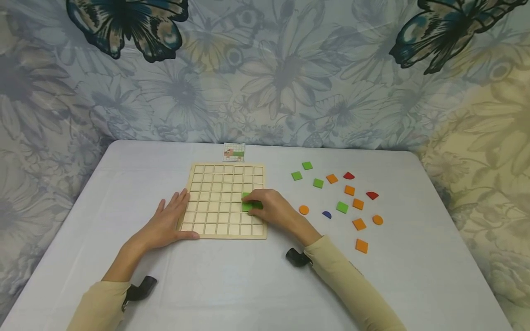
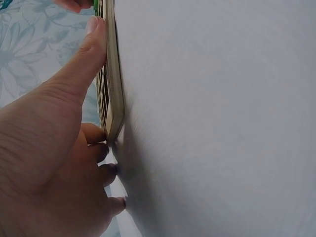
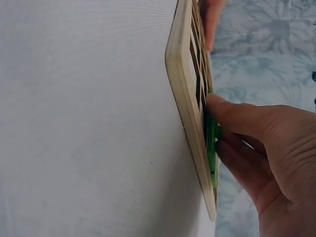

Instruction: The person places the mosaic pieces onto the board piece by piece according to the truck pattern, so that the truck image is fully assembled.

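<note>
A light wooden grid board (image 1: 209, 228) lies on the white table. My left hand (image 1: 163, 225) rests at its near left corner, thumb along the near edge and fingers spread along the left side. Over the right part of the board, my right hand (image 1: 273, 209) bends down and pinches a green square tile (image 3: 217, 129) between thumb and fingers. Other green tiles (image 1: 246, 207) sit in the grid cells under and beside those fingertips, partly hidden by the hand. In the left wrist view, the left thumb (image 2: 89, 52) presses against the board's edge.
Right of the board lie loose green squares (image 1: 318, 183), orange squares (image 1: 359, 224), orange circles (image 1: 304, 209), red pieces (image 1: 349, 175) and a blue half-circle (image 1: 327, 214). A small printed card (image 1: 233, 152) with a coloured grid picture lies behind the board. Patterned fabric (image 1: 265, 92) hangs behind the table.
</note>
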The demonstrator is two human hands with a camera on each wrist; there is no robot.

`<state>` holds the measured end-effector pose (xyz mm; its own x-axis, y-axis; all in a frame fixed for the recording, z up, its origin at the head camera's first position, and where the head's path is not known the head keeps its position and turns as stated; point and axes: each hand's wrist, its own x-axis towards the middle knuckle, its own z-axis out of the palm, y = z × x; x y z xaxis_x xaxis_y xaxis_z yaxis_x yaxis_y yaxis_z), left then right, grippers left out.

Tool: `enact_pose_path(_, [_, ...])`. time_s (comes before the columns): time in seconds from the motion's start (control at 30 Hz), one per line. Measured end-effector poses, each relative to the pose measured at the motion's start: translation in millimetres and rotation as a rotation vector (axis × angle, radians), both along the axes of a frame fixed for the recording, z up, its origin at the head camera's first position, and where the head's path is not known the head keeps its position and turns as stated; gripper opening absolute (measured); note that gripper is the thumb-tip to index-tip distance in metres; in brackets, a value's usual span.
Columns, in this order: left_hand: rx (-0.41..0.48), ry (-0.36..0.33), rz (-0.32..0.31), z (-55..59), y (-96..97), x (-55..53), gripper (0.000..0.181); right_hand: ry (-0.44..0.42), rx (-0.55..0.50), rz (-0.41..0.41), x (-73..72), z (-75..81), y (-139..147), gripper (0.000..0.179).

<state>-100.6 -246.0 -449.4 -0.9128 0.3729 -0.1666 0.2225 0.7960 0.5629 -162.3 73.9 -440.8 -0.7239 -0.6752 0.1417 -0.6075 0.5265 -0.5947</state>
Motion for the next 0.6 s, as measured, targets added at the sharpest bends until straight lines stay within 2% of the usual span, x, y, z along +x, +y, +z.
enact_pose_path(0.6, [-0.002,-0.008,-0.005,1.8,0.0,-0.3,0.121,0.031,-0.001,0.007,1.4,2.7,0.4,0.031])
